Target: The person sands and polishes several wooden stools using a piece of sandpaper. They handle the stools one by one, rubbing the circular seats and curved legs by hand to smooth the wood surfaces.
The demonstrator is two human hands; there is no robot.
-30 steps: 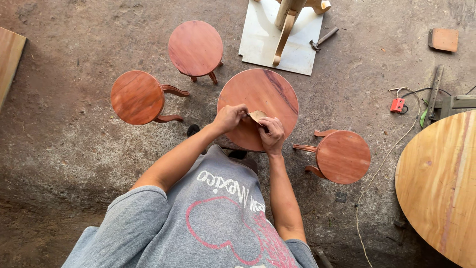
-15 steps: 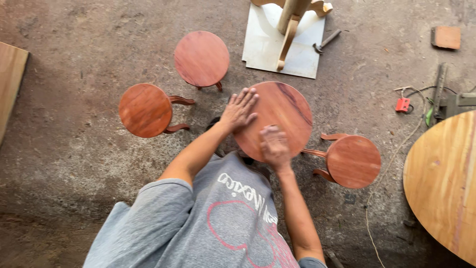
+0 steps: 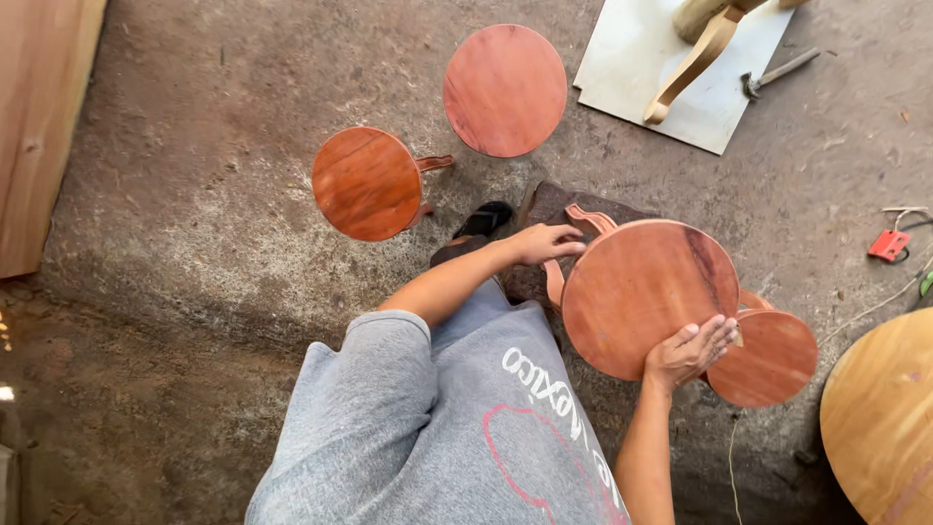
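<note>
A round reddish wooden stool (image 3: 646, 292) with curved legs is tilted up in front of me. My left hand (image 3: 546, 243) grips its left edge near a curved leg (image 3: 586, 220). My right hand (image 3: 692, 350) holds its lower right rim, fingers spread over the top. Right behind that hand stands another round stool (image 3: 773, 360), partly covered by the tilted one. Two more round stools stand farther off on the floor, one at the left (image 3: 367, 183) and one at the back (image 3: 504, 89).
A white board (image 3: 671, 73) at the back carries a pale curved wooden leg (image 3: 692, 60); a hammer (image 3: 777, 73) lies beside it. A large round tabletop (image 3: 884, 418) sits at the right, planks (image 3: 39, 126) at the left. A red plug (image 3: 889, 245) and cable lie on the concrete floor.
The stool was flat under my hands; now it is lifted and tilted, with my left hand moved to its left edge and my right hand to its lower rim. The view shifted left.
</note>
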